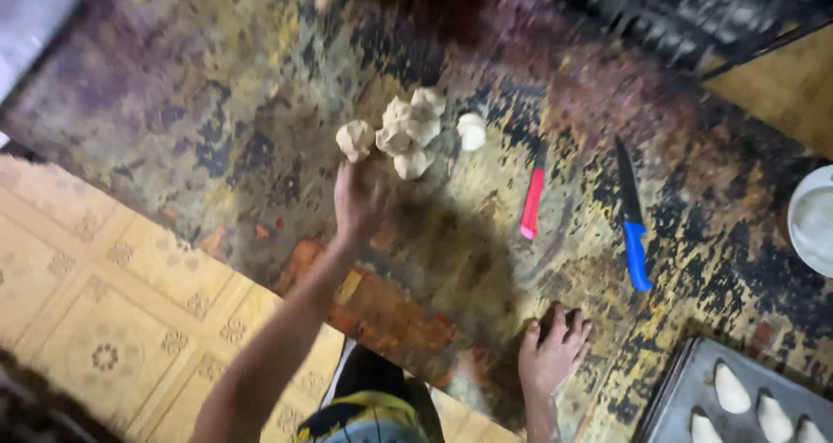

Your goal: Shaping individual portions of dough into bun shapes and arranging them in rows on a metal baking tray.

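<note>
Worktop: a large, worn, mottled surface, dark with yellow and rust patches, filling most of the view; its near edge runs diagonally above a patterned yellow floor. It carries everything listed below.

Baking tray: dark metal, at the near right corner of the worktop, holding several shaped pale dough pieces in rows, apparently set where finished pieces can be laid within easy reach.

Bowl: white, cut off by the right edge; contents unclear.

Dough pile: a cluster of pale lumps near the middle of the worktop, touching one another, with one lump just apart to its right.

Blue-handled knife and red-handled tool: lying flat and parallel, right of the pile, well clear of both hands.

Left hand: extended from the near edge toward the pile, just short of the nearest lump. It is motion-blurred; whether the fingers are spread or closed cannot be told.

Right hand: palm down, fingers spread flat on the worktop by the near edge, holding nothing, seemingly bracing the body.
</note>
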